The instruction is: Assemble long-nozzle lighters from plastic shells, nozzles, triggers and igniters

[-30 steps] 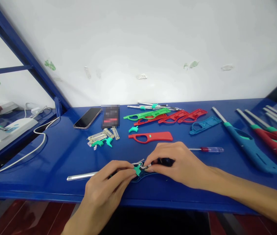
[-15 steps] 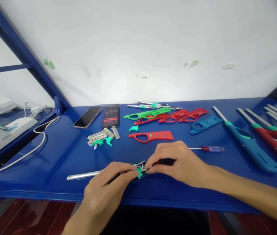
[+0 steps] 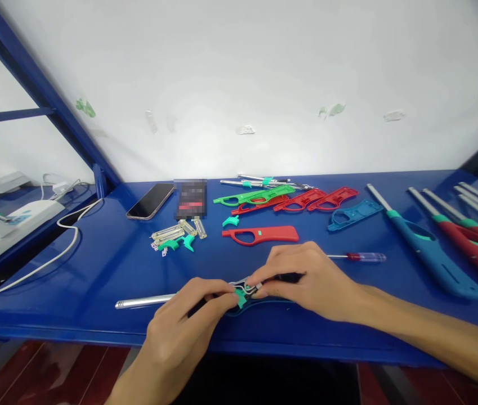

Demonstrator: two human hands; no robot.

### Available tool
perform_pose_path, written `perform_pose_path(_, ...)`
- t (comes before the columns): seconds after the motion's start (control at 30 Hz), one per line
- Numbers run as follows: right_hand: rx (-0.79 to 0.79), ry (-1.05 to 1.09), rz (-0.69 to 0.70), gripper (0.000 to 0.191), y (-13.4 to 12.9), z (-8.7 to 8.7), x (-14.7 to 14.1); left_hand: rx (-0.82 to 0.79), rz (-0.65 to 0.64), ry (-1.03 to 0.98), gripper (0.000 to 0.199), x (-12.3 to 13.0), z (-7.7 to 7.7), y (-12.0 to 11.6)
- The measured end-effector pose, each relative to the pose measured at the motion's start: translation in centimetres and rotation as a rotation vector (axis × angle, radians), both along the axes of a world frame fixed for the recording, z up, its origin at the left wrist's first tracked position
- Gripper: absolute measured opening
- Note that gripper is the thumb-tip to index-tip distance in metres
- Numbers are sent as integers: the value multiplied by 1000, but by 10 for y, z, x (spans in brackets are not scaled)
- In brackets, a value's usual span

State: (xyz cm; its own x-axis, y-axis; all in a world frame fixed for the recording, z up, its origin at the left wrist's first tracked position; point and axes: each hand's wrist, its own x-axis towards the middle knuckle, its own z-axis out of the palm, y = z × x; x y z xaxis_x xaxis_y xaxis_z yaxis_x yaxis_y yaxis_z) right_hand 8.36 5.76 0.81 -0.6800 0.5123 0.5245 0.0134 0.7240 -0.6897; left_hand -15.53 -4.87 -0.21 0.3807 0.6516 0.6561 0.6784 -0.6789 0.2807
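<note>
Basically, L hand (image 3: pixel 188 315) pinched, touching green pc (image 3: pixel 242 299)

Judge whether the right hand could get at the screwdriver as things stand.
Probably yes: the screwdriver lies close beside the right hand, its handle uncovered. That hand is busy at the white wires, though, so it would likely have to come away first.
</note>
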Motion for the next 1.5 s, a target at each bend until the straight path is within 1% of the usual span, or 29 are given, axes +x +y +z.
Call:
perform_pose_path(0.23, -11, -4, 3, 12, -1, 0, 0, -14, -8, 6, 30, 1, 0, 1)
perform_pose_path(0.5, -18, -27, 25, 13, -1, 2, -1, -17, 1, 36, 38, -3, -6, -1)
perform_pose_path(0.7, -23, -31, 25, 11, -2, 3, -1, -7, 9, 24, 32, 0, -1, 0)
perform_pose_path(0.9, -38, -120, -2, 9, -6, 6, 3, -45, 106, -54, 22, 6, 3, 4)
perform_pose_path(1.07, -7, -123, -8, 9, -8, 7, 3, -30, 183, -69, 10, 7, 5, 9)
perform_pose_path(1.13, 3, -121, -6, 8, -7, 6, 3, -48, 212, -68, 6, 6, 4, 10)
perform_pose_path(1.27, 45, -114, -11, 8, -7, 4, 3, -84, 232, -72, 5, 4, 1, 11)
perform_pose_path(1.4, 66, -123, -16, 8, -7, 4, 4, -93, 217, -74, 3, 4, 0, 10)
perform_pose_path(1.5, 72, -138, -16, 6, -7, 6, 3, -132, 262, -107, 9, 6, 1, 8)
